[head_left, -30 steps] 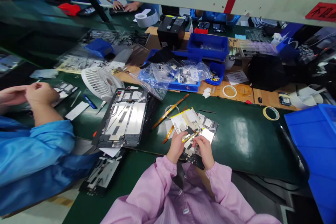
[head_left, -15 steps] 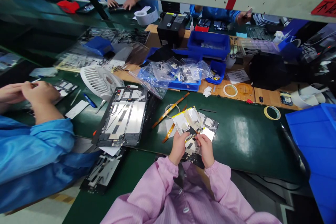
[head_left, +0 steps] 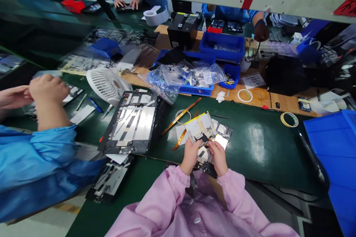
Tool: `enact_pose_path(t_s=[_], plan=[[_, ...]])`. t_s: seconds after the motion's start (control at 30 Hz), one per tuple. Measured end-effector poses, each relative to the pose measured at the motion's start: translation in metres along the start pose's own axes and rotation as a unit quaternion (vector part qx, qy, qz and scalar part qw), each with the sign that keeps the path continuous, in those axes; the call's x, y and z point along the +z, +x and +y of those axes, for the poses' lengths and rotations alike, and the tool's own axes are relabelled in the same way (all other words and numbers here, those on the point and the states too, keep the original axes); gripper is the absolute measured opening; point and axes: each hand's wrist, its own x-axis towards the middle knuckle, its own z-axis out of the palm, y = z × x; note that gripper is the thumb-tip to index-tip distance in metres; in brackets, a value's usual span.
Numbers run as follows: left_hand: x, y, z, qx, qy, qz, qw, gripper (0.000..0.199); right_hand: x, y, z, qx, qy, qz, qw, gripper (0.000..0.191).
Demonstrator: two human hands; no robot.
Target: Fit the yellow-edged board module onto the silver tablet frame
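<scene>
1. At the left of the frame, a co-worker's hands (head_left: pixel 47 90) are raised beside the white fan (head_left: pixel 104 83).
2. Left of centre, an open device shell (head_left: pixel 130 122) lies on the green bench (head_left: pixel 272 155), with a second shell (head_left: pixel 109 181) below it in the lower left.
3. Near the middle, two orange strips (head_left: pixel 182 116) lie by a clear ring (head_left: pixel 177 113).
4. Just below centre, the left hand (head_left: pixel 191 153) is closed on the lower edge of the flat panel (head_left: pixel 198 126), thumb on top; its other fingers are mostly hidden. The panel is tilted above a third shell (head_left: pixel 222 135), partly covering it.
5. Just right of that, the right hand (head_left: pixel 219 153) pinches the panel's lower right edge, fingertips together; whether the small brown strip (head_left: pixel 210 139) there is caught is too small to tell.
6. The step in hand seems to be fine fingertip work at that edge. The next move calls for a steady left grip and light, precise right fingertips, sparing the strip any sharp bend.
7. At the right, a tape roll (head_left: pixel 284 116) and a dark-handled tool (head_left: pixel 313 159) lie near the blue bin (head_left: pixel 333 155).
</scene>
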Motion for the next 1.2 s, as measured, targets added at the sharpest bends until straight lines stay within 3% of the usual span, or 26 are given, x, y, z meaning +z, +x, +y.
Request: enact_pose_path(t_s=[0.6,1.2], plan=[[-0.001,-0.01,0.008,0.032,0.085,-0.003,0.996,0.031,-0.001,0.006,-0.011,0.01,0.011,-0.036,0.999,0.02],[0.002,-0.016,0.003,0.04,0.096,0.021,0.994,0.028,-0.008,0.009,-0.007,0.023,0.038,-0.05,0.998,0.028]])
